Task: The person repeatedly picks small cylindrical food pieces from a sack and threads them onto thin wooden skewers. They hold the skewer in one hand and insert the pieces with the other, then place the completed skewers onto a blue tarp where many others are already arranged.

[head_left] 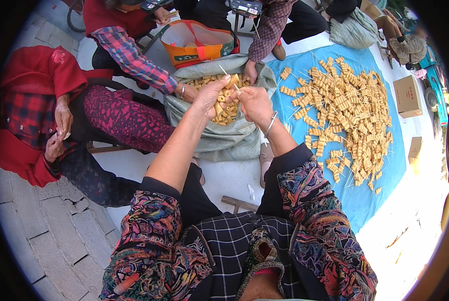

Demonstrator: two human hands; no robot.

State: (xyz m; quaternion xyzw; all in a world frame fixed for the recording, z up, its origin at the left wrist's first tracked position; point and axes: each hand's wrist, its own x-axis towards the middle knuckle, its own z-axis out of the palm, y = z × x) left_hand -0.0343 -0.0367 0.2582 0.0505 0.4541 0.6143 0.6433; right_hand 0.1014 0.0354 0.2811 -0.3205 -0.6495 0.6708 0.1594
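Observation:
My left hand (210,97) holds a short tan ring-shaped food piece (232,81) over an open woven sack (224,139). A thin pale stick sticks up beside its thumb. My right hand (255,103), close beside it, pinches a thin wooden skewer (236,87) whose tip is at the piece; whether it has gone in, I cannot tell. Another thin stick shows below my right wrist, which wears a metal bangle (271,124). Many loose tan hollow pieces (230,109) fill the sack. On a blue cloth (374,203) to the right lies a large heap of skewered pieces (344,109).
Two people's hands (186,92) (250,71) reach into the sack from the far side. An orange bag (188,52) with sticks stands behind it. A person in red (32,82) sits at the left. Cardboard boxes (407,97) stand at the right; a wooden stool part (239,203) is near my legs.

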